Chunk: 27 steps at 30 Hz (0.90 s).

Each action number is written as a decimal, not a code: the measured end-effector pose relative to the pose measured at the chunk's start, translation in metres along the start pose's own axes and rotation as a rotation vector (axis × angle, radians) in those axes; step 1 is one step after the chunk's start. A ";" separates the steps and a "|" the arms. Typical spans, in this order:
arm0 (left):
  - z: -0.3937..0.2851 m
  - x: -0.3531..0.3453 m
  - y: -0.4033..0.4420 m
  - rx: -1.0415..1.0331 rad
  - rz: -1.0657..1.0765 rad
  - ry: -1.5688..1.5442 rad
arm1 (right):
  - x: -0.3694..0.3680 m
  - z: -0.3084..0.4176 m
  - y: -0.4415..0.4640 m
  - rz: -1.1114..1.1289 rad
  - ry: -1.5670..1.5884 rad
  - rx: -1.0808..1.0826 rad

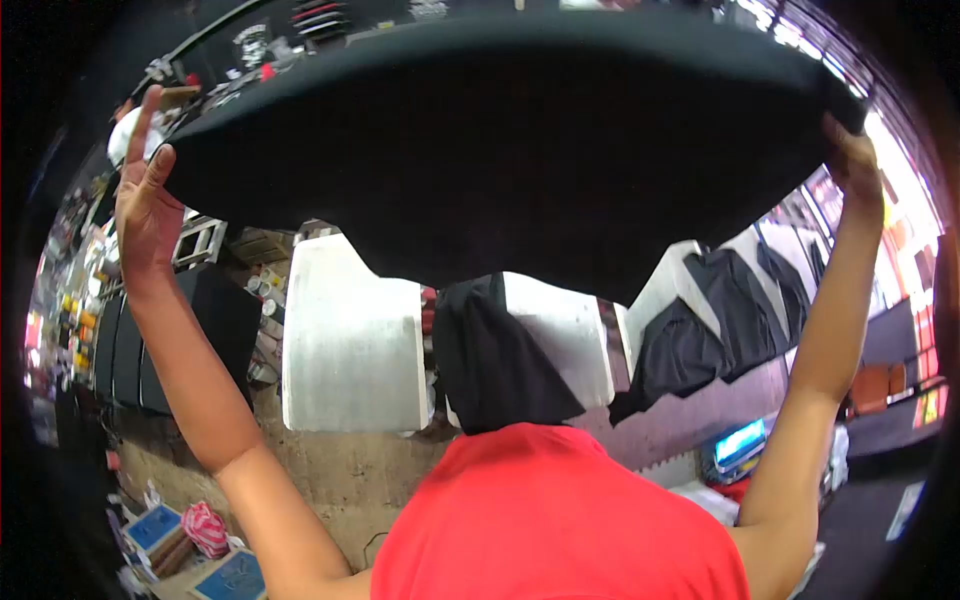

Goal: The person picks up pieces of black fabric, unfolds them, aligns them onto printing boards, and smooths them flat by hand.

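Wide black fabric sheet (520, 150) is up in front, above white rectangular boards (350, 350). Right hand (855, 165) has a closed grip on one edge; left hand (150, 215) looks open beside the other (can't tell if it's touching). Level hands should limit sagging, imo.

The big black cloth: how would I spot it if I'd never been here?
From the red shirt at the bottom, look up past the white boards to the raised left hand and right hand. The black cloth spreads between them. Unlike the dark cloths draped on the boards, it is up in the air.
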State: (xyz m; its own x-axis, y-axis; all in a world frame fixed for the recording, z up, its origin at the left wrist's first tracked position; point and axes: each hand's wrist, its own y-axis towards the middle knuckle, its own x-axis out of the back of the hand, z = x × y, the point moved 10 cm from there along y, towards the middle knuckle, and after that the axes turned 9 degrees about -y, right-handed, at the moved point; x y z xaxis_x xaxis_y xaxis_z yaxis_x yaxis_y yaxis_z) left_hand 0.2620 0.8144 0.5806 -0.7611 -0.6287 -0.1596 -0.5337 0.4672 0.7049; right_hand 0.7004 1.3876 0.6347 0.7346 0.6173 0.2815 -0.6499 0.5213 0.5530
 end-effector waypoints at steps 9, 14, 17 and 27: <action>-0.121 0.006 -0.010 -0.053 -0.361 0.094 | -0.020 -0.002 0.124 0.129 0.195 0.075; -0.211 -0.044 -0.039 -0.179 -0.468 0.345 | -0.073 0.020 0.182 0.817 0.384 0.356; -0.265 -0.055 -0.068 -0.233 -0.522 0.617 | -0.119 0.020 0.199 0.710 0.200 0.318; -0.378 -0.078 -0.167 -0.174 -0.719 0.846 | -0.217 0.091 0.210 0.687 0.273 0.406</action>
State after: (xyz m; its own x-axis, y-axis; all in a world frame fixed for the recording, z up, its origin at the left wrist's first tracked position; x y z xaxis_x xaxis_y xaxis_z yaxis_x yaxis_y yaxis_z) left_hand 0.5496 0.5503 0.7368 0.2333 -0.9678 -0.0941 -0.6387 -0.2255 0.7357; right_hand 0.4219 1.3091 0.7612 0.0950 0.8679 0.4876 -0.7761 -0.2422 0.5822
